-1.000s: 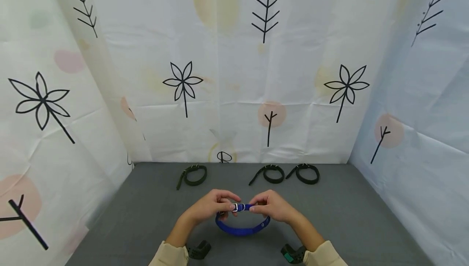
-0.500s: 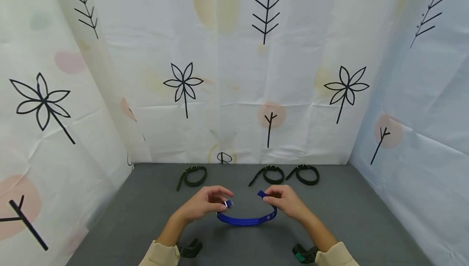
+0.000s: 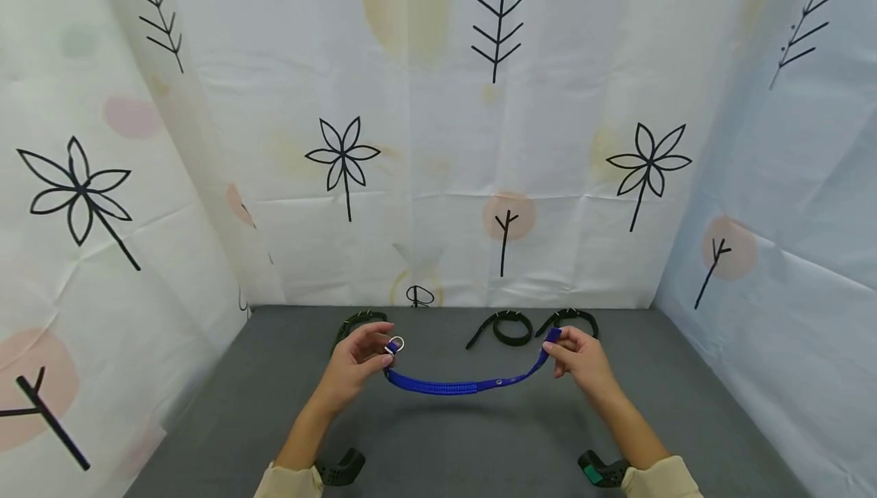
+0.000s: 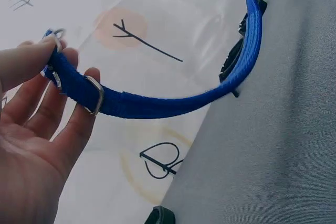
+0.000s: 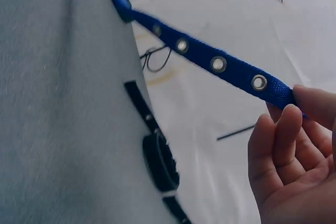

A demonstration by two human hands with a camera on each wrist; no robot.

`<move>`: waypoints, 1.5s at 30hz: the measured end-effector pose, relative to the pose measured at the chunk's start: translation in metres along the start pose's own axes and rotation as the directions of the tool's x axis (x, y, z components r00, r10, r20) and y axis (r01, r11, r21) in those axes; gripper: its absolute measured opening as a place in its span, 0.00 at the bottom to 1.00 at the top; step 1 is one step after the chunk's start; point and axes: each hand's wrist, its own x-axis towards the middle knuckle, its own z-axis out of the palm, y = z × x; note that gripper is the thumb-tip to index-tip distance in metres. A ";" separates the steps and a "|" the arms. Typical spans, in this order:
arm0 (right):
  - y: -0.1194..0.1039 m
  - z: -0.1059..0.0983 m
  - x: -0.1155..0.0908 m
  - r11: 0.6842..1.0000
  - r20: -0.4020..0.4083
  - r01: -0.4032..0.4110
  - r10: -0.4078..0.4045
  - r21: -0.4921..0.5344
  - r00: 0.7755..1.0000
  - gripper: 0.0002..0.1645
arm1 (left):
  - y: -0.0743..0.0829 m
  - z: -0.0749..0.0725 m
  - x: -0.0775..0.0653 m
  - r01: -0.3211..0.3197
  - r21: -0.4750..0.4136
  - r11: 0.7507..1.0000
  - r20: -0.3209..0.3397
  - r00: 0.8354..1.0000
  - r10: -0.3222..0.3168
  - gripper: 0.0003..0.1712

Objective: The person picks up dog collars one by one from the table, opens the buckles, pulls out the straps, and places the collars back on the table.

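Note:
A blue pet collar (image 3: 438, 387) hangs in a shallow curve between the two hands, unbuckled, above the grey table. My left hand (image 3: 356, 357) pinches its buckle end between thumb and fingers; a metal ring and a rectangular metal loop (image 4: 95, 95) show there in the left wrist view. My right hand (image 3: 581, 357) pinches the strap's free tip. Several metal eyelets (image 5: 218, 64) run along that strap end in the right wrist view. The collar's middle is thicker and looks padded.
Three dark green collars lie coiled at the table's back edge: one (image 3: 352, 320) partly behind my left hand, one (image 3: 512, 328) right of the middle, one (image 3: 575, 315) behind my right hand. Patterned white cloth (image 3: 438, 239) stands around the grey table (image 3: 479, 452).
The blue collar was a closed loop; its strap end came out of the buckle. My hands moved apart and up, stretching the collar into a long curve.

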 end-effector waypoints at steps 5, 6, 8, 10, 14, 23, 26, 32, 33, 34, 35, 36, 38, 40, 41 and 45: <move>0.014 -0.011 0.000 0.998 -0.070 -0.053 0.055 0.029 0.996 0.10 | -0.003 -0.001 -0.003 -0.017 -0.052 0.998 -0.087 0.996 0.012 0.27; 0.017 -0.012 0.000 0.998 -0.081 -0.067 0.068 0.023 0.994 0.09 | -0.004 -0.001 -0.003 -0.006 -0.057 0.998 -0.112 0.994 0.000 0.27; 0.022 -0.016 0.000 0.996 -0.101 -0.091 0.089 -0.015 0.991 0.10 | -0.006 -0.002 -0.004 0.018 -0.059 0.998 -0.167 0.986 -0.027 0.26; 0.026 -0.021 0.000 0.991 -0.118 -0.116 0.108 -0.064 0.987 0.11 | -0.009 -0.003 -0.005 0.060 -0.071 0.996 -0.232 0.970 -0.075 0.25; 0.042 -0.035 0.006 0.974 -0.120 -0.150 0.131 -0.170 0.984 0.13 | -0.013 -0.007 -0.006 0.150 -0.098 0.984 -0.314 0.933 -0.174 0.23; 0.062 -0.054 0.008 0.895 -0.112 -0.202 0.171 -0.398 0.979 0.12 | -0.035 -0.008 -0.004 0.340 -0.012 0.940 -0.403 0.859 -0.316 0.18; 0.067 -0.057 0.014 0.866 -0.098 -0.191 0.164 -0.463 0.982 0.11 | -0.049 -0.007 -0.002 0.423 0.166 0.891 -0.444 0.839 -0.316 0.17; 0.078 -0.064 0.026 0.821 -0.118 -0.205 0.168 -0.533 0.979 0.11 | -0.076 -0.001 0.006 0.497 0.374 0.783 -0.451 0.835 -0.316 0.15; 0.079 -0.065 0.028 0.813 -0.123 -0.206 0.165 -0.544 0.979 0.11 | -0.079 -0.001 0.008 0.503 0.379 0.777 -0.450 0.834 -0.320 0.15; 0.080 -0.066 0.030 0.805 -0.126 -0.205 0.163 -0.556 0.979 0.12 | -0.082 0.000 0.009 0.503 0.388 0.772 -0.450 0.835 -0.318 0.14; 0.080 -0.067 0.031 0.798 -0.129 -0.206 0.161 -0.567 0.978 0.12 | -0.084 0.000 0.010 0.506 0.391 0.768 -0.454 0.833 -0.318 0.14; 0.081 -0.067 0.032 0.791 -0.129 -0.205 0.160 -0.577 0.979 0.12 | -0.086 -0.001 0.011 0.512 0.396 0.762 -0.459 0.829 -0.318 0.13; 0.081 -0.067 0.034 0.779 -0.124 -0.200 0.156 -0.594 0.980 0.13 | -0.088 -0.001 0.012 0.517 0.404 0.754 -0.465 0.826 -0.318 0.12; 0.081 -0.066 0.035 0.772 -0.124 -0.205 0.163 -0.601 0.979 0.13 | -0.090 -0.001 0.012 0.520 0.422 0.743 -0.465 0.828 -0.315 0.12; 0.081 -0.065 0.036 0.768 -0.125 -0.207 0.166 -0.606 0.978 0.13 | -0.091 -0.001 0.012 0.523 0.434 0.734 -0.465 0.828 -0.315 0.11; 0.081 -0.062 0.038 0.743 -0.114 -0.202 0.169 -0.638 0.979 0.14 | -0.097 -0.002 0.012 0.544 0.499 0.675 -0.481 0.821 -0.306 0.09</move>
